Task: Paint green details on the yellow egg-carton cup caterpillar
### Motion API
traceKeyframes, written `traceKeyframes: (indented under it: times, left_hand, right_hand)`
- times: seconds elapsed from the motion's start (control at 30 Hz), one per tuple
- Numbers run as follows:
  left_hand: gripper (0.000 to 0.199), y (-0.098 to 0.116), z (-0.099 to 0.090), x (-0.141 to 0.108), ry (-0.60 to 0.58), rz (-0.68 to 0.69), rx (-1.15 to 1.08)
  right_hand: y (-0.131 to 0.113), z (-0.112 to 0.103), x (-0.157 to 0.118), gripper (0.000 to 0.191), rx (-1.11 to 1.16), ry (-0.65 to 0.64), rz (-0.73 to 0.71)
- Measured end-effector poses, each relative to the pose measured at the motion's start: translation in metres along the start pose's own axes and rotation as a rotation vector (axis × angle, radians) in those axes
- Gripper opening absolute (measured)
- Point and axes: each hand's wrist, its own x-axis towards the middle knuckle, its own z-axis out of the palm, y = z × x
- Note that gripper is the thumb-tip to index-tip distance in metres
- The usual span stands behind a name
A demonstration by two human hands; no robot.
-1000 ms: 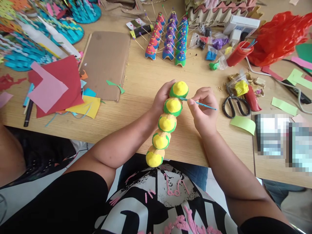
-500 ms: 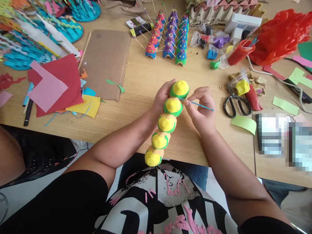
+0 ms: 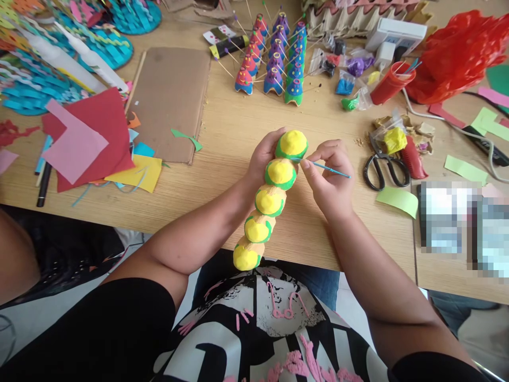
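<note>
In the head view, my left hand is closed round the far end of an egg-carton strip. Its row of bumps is capped in yellow clay with green clay around the lower edges. The strip slants toward my body, and bare carton shows on the nearer bumps. My right hand pinches a thin blue modelling stick between thumb and fingers. The stick's tip touches the green edge between the two farthest bumps. Most of my left fingers are hidden behind the strip.
Decorated carton strips with pins stand at the back. Black scissors, a red cup and bagged clay lie right. Cardboard, red paper and glue bottles are left.
The strip has shifted very slightly left, its near end most. The stick stays at the same groove, its free end tilted slightly higher. Both hands keep their grip.
</note>
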Motion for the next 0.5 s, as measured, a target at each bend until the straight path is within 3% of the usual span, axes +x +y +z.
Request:
traceKeyframes:
  times: [0.1, 0.27, 0.5]
  left_hand:
    - [0.046, 0.0016, 0.0025, -0.0029, 0.053, -0.032, -0.023]
    - [0.044, 0.0029, 0.0025, -0.0054, 0.023, -0.044, -0.102]
    - [0.038, 0.0032, 0.0044, -0.0044, 0.086, -0.087, -0.221]
  right_hand:
    - [0.0008, 0.0003, 0.0005, 0.02, 0.012, 0.001, 0.008]
    - [-0.0011, 0.0, -0.0002, 0.024, 0.028, -0.021, 0.029]
    - [-0.0012, -0.0001, 0.0008, 0.019, 0.034, -0.021, 0.029]
